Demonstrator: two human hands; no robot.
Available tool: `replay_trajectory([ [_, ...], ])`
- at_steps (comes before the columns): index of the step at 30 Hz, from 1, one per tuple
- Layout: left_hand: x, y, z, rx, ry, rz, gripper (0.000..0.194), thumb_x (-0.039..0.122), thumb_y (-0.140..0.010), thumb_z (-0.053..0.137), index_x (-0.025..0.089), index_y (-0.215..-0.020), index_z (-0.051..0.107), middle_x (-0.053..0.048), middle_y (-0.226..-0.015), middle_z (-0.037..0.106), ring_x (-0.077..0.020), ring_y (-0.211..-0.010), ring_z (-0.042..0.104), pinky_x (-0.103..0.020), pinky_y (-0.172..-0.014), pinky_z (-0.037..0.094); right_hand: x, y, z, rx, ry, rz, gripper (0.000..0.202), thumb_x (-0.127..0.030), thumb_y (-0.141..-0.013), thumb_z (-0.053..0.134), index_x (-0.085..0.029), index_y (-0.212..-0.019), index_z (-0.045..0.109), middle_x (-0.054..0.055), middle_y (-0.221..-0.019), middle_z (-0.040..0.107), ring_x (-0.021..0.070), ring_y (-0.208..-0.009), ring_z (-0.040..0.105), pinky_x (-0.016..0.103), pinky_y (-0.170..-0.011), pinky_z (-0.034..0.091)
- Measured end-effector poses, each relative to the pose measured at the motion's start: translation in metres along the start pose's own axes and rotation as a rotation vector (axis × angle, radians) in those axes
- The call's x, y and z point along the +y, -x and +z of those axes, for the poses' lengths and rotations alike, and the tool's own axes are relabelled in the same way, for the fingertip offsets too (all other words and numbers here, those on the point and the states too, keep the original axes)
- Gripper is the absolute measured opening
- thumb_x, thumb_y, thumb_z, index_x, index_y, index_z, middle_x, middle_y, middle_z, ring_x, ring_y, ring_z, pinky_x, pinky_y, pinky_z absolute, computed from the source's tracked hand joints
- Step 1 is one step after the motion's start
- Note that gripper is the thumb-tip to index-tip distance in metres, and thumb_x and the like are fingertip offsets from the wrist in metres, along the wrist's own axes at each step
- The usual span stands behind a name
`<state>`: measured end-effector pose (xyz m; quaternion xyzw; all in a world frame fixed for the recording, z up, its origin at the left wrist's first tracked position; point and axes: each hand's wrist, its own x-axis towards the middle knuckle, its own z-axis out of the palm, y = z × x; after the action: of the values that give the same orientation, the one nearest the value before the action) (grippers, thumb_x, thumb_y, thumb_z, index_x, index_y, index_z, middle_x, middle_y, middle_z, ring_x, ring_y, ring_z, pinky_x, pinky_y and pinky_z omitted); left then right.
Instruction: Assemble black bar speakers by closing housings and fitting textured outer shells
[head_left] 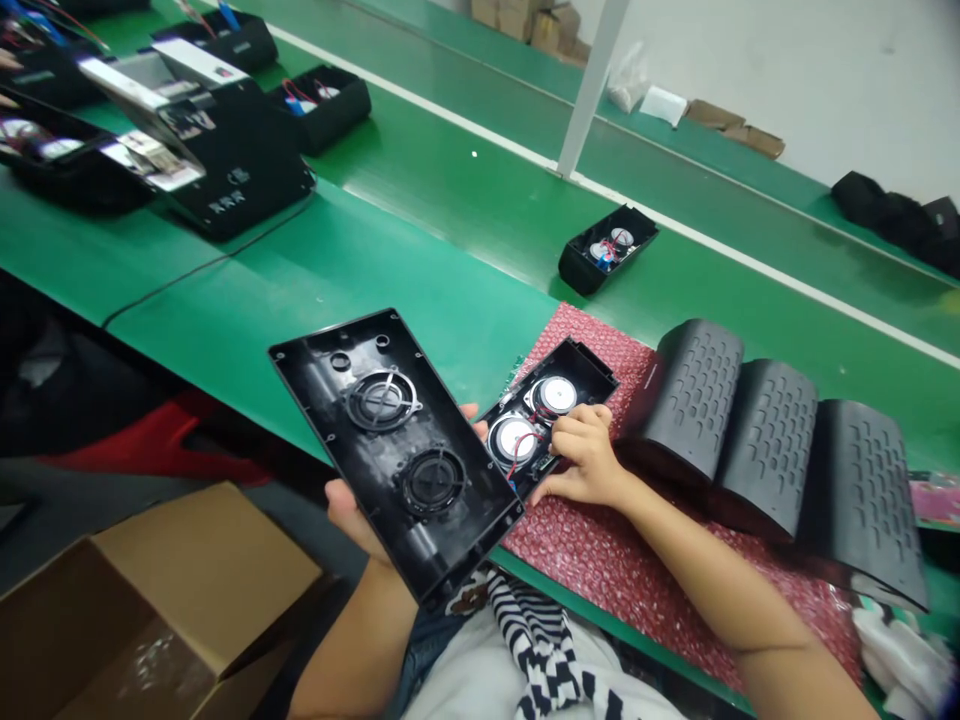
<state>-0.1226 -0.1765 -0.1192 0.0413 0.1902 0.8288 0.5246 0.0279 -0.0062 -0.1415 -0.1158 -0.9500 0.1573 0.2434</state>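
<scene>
My left hand [352,515] grips a black plastic speaker shell [386,420] from beneath, tilted with its inside facing up. Two round grilles show in that shell, with no drivers in them. Just right of it, a second black speaker housing [592,370] rests on red bubble wrap [562,330]. Two white-backed speaker drivers [555,396] with red wires are mounted inside it. My right hand [585,455] is closed over this housing's near side, fingers curled inside and thumb at the outer edge. Whatever lies beneath those fingers is hidden.
Several dark textured speaker cases [697,390] stand at the right. Another wired housing [607,245] sits on the green bench beyond. A black box-shaped device [240,160] and more housings are at the upper left. An open cardboard box [210,570] stands below at the left.
</scene>
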Motion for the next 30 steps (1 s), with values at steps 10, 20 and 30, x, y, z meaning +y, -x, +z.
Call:
replay_trajectory([
  [10, -0.003, 0.000, 0.005, -0.028, -0.019, 0.065, 0.107, 0.087, -0.073, 0.040, 0.010, -0.148, 0.038, -0.014, -0.122, 0.067, -0.0334, -0.106, 0.065, -0.043, -0.083, 0.058, -0.007, -0.007, -0.015, -0.120, 0.042, -0.058, 0.066, -0.084, -0.076, 0.048, -0.019, -0.072, 0.057, 0.005, -0.076, 0.066, 0.0192, -0.074, 0.049, 0.038, -0.081, 0.026],
  [20, 0.002, -0.005, 0.009, -0.220, -0.060, 0.056, 0.094, 0.077, -0.077, 0.054, 0.005, -0.138, 0.050, -0.015, -0.130, 0.062, -0.0266, -0.114, 0.063, -0.035, -0.100, 0.051, -0.010, -0.005, -0.012, -0.125, 0.009, 0.028, 0.074, -0.089, -0.071, 0.045, -0.017, -0.068, 0.061, 0.003, -0.077, 0.059, 0.0172, -0.076, 0.048, 0.034, -0.079, 0.026],
  [30, 0.026, -0.004, -0.018, -0.268, -0.077, -0.110, 0.095, 0.059, -0.073, 0.071, 0.025, -0.152, 0.030, -0.012, -0.150, 0.041, -0.0372, -0.134, 0.044, -0.059, -0.102, 0.044, -0.019, 0.005, -0.001, -0.010, 0.121, 0.070, 0.064, -0.082, -0.070, 0.058, -0.018, -0.074, 0.060, 0.002, -0.078, 0.059, 0.0211, -0.087, 0.049, 0.045, -0.100, 0.020],
])
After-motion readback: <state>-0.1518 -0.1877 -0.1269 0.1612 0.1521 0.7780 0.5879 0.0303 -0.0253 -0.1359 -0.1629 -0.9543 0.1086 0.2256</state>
